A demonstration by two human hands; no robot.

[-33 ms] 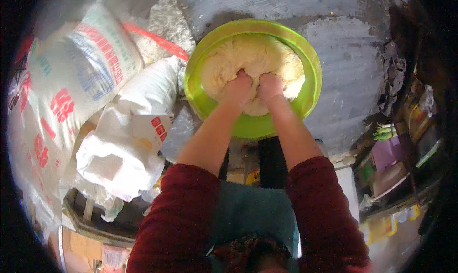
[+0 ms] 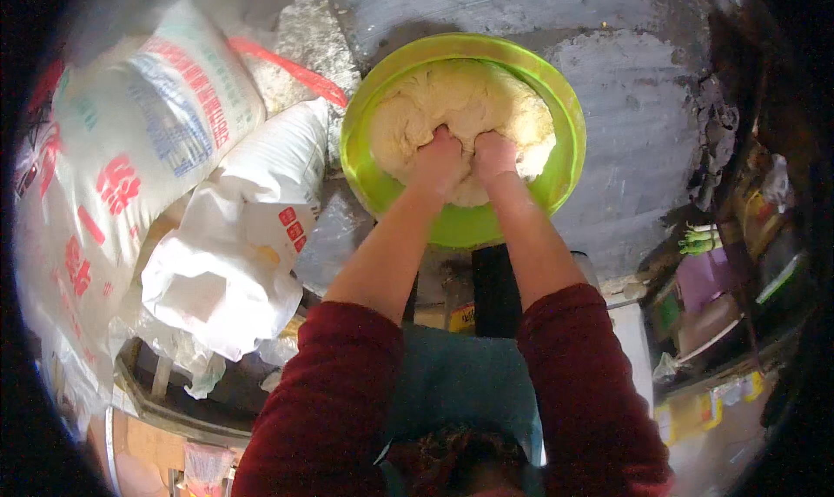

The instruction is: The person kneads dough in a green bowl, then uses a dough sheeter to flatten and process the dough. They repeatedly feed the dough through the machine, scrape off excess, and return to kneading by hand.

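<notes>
A big mass of pale dough (image 2: 460,97) fills much of a bright green basin (image 2: 567,162). Both my fists are pushed down into its near side, close together. My left hand (image 2: 440,160) is closed, its fingers curled and partly sunk in the dough. Beside it on the right, my right hand (image 2: 494,155) is closed as well, with its fingertips hidden in the dough. Dough bulges up beyond and around both hands.
The basin stands on a worn grey surface (image 2: 625,141). On the left lean a large printed sack (image 2: 113,141) and a smaller open white bag (image 2: 217,262), with a red strip (image 2: 295,69) near them. Green stalks (image 2: 700,240) and a purple item (image 2: 704,277) lie at the right.
Little differs. The view has shifted slightly, and both fists stay pressed into the dough in about the same place.
</notes>
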